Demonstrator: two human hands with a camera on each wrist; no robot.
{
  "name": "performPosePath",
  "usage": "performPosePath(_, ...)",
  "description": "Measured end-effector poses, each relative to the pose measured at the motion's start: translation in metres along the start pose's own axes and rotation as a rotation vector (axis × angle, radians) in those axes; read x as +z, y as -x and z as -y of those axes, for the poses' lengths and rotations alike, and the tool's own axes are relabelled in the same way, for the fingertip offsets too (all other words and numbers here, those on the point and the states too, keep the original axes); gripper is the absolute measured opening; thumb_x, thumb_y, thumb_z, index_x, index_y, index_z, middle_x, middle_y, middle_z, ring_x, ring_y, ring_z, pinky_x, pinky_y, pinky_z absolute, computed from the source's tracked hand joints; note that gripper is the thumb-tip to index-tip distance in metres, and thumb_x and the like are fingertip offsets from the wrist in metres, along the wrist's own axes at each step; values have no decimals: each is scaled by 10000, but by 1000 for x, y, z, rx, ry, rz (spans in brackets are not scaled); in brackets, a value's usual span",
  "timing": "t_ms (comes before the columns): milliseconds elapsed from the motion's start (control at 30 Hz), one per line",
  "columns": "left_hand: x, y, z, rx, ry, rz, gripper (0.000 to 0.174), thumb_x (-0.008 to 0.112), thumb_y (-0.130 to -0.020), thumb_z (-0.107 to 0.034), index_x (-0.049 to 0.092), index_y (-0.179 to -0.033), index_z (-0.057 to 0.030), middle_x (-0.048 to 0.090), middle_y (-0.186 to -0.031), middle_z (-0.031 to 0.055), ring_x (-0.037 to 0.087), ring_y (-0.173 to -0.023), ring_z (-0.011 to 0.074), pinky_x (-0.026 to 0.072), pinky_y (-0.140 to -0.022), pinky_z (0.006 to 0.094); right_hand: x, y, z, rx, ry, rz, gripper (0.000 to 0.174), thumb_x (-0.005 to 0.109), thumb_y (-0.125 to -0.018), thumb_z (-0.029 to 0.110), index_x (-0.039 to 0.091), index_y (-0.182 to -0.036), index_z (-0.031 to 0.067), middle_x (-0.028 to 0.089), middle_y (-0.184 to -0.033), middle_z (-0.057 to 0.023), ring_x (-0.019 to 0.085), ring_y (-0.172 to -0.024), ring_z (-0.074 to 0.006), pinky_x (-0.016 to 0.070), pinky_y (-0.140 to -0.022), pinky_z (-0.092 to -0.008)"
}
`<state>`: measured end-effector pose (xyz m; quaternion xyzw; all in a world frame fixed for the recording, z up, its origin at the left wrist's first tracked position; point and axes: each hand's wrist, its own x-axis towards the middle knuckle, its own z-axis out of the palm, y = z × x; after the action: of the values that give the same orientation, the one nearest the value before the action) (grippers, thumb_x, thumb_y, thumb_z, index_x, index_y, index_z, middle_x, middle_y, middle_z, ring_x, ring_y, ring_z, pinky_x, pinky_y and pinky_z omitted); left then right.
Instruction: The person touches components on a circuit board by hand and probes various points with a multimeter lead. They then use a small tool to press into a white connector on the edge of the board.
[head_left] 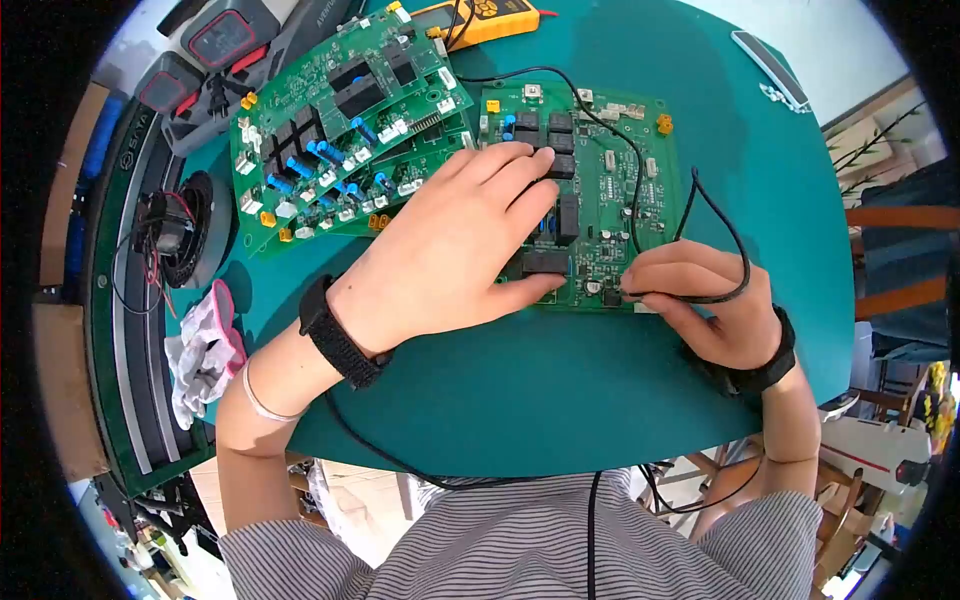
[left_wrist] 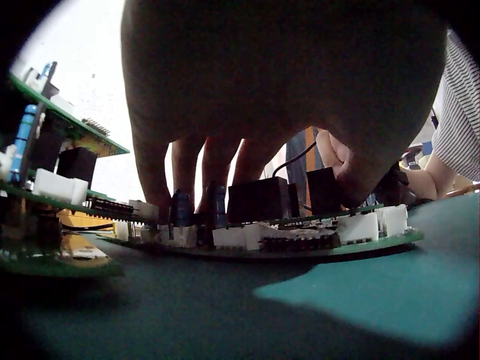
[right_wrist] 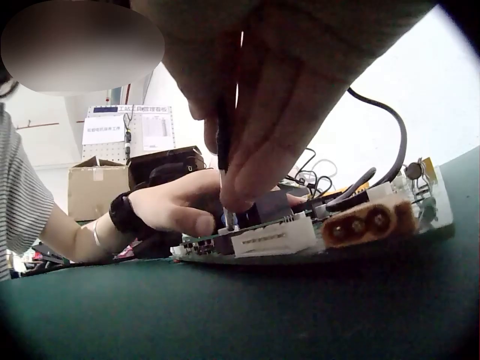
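Observation:
A green circuit board (head_left: 625, 185) lies flat, carrying black relays, blue parts and white connectors. My left hand (head_left: 455, 235) rests spread over the board's left part, fingertips among the black relays and thumb by the front edge. In the left wrist view its fingers (left_wrist: 217, 161) reach down behind the blue parts. My right hand (head_left: 705, 295) pinches a slim black test probe (right_wrist: 223, 139) near the board's front right corner. The probe points down, its metal tip right at the board beside a white connector (right_wrist: 274, 238). A black cable (head_left: 745, 250) loops from this hand across the board.
Several similar boards (head_left: 350, 130) are stacked at the left. A yellow multimeter (head_left: 490, 22) lies at the back. Left of the boards are a motor-like coil (head_left: 180, 230) and a white and pink glove (head_left: 207, 350). A pale flat object (head_left: 770, 68) sits at the back right.

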<state>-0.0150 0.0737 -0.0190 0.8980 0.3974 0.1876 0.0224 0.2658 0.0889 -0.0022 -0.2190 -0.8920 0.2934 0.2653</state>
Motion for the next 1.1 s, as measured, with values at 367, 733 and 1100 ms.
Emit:
performPosePath(367,-1,0,-1,-14,5,10,663,827,-781,-315,578,-1293,25,547,-1435,188,512,-1341,386,446,-1114,483,1,1,-1,-29,-11,10,188,731,-901,18,698,-1083,46,716,-1069,-128,725,-923,-329,593,-774,-393)
performPosePath(733,-1,0,-1,-12,5,7,677,834,-773,-310,572,-1302,21,543,-1441,187,507,-1346,384,441,-1114,482,2,-5,-7,-93,53,81,218,746,-860,28,694,-1070,50,712,-1049,-120,709,-867,-326,576,-737,-410)
performPosePath(1100,-1,0,-1,-12,5,15,680,828,-783,-319,570,-1313,19,538,-1452,185,500,-1356,383,437,-1120,485,1,-6,-5,-85,190,-3,173,764,-829,41,693,-986,56,685,-897,-98,669,-770,-308,523,-652,-409)
